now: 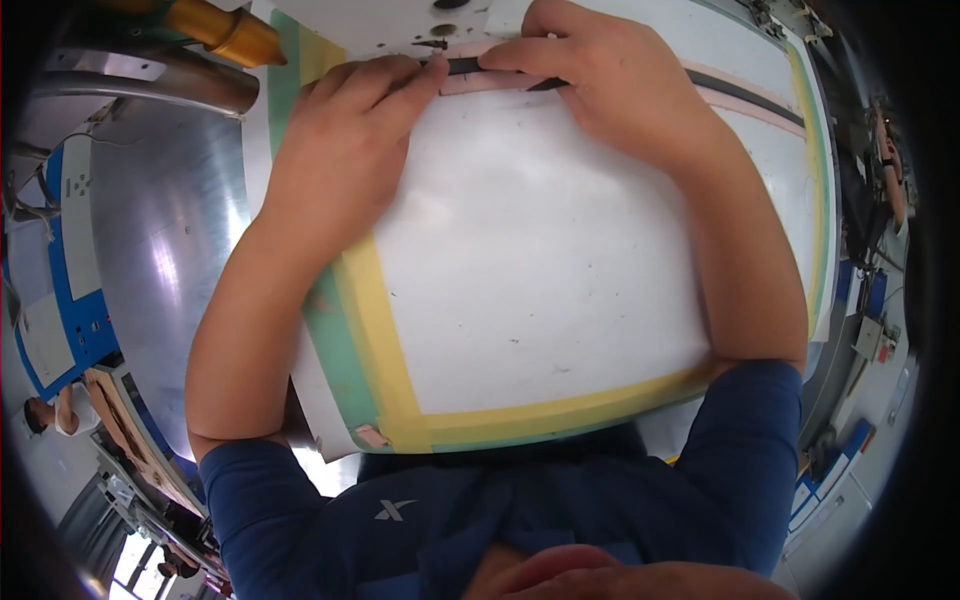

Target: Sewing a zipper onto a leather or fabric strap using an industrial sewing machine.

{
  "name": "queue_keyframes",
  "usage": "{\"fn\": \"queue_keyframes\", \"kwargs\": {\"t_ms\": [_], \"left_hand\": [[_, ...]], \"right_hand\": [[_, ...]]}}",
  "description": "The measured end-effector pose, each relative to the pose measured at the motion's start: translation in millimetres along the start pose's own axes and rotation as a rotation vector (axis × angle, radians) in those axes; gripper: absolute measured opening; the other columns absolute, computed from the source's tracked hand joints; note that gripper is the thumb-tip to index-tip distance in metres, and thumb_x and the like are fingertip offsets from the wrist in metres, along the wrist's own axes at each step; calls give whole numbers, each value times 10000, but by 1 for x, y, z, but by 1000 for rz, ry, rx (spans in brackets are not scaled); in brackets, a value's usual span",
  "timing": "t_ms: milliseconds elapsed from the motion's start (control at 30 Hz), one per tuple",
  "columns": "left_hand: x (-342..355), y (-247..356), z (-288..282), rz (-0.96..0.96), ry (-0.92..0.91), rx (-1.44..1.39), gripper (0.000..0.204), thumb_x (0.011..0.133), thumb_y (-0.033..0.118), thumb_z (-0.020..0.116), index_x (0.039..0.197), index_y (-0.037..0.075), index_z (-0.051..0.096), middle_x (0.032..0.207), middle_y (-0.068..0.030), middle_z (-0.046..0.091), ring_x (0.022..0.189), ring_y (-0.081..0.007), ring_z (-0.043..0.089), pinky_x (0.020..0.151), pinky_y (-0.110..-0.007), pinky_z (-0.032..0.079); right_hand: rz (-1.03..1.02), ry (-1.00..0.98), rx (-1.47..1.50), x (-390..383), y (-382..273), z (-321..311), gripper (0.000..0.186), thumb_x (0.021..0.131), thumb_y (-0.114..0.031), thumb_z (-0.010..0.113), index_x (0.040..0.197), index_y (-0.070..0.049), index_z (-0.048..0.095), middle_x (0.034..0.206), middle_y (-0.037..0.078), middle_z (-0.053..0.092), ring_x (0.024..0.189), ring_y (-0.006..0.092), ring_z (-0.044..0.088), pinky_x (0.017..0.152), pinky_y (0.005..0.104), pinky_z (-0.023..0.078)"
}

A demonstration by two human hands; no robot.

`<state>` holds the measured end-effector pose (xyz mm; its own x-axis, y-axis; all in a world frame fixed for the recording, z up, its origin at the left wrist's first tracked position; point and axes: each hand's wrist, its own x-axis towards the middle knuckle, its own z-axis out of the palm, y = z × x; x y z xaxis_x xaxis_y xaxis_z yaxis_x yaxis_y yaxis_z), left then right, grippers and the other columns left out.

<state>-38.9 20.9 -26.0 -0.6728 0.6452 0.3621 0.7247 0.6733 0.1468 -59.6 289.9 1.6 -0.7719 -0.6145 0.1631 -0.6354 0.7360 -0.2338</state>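
Observation:
A narrow black strip (745,92) runs left to right along a wider pink band on the white work sheet (540,250), near its far edge. My left hand (365,120) is closed at the strip's left part, thumb and fingertips pressed together on it. A short gap to the right, my right hand (625,85) has its fingers bent, with the index fingertip on the strip. Below that palm a dark pointed tip (546,85) sticks out to the left; the rest of it is hidden by the hand. Both forearms rest over the sheet.
Yellow tape (560,403) and green tape (340,365) border the sheet. A brass-coloured cylinder (235,35) and a metal bar (170,92) jut in at the far left above a shiny metal surface (165,260). Other people (75,408) are in the left background.

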Motion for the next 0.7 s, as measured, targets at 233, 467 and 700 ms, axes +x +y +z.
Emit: {"fn": "queue_keyframes", "kwargs": {"t_ms": [233,467,700], "left_hand": [[0,2,-1,-5,-9,-11,456,908,-34,640,1341,104,679,1232,-113,669,1089,-350,629,947,-434,516],[-4,9,-2,-59,-41,33,521,847,-10,616,1354,105,648,1293,-61,635,1174,-297,606,1002,-451,496],[-7,14,0,-74,-35,159,511,861,15,586,1361,104,635,1293,-57,627,1178,-286,608,991,-456,495]], "right_hand": [[-1,-96,-37,3,-10,-5,356,932,-77,564,1206,-240,723,984,118,612,867,320,674,742,415,557],[-4,-134,-31,5,-15,-7,341,957,-97,556,1223,-236,719,990,117,604,869,307,673,751,404,558],[-38,-62,-88,4,-21,-2,317,954,-92,562,1197,-205,733,1028,97,616,909,297,669,781,399,563]]}}
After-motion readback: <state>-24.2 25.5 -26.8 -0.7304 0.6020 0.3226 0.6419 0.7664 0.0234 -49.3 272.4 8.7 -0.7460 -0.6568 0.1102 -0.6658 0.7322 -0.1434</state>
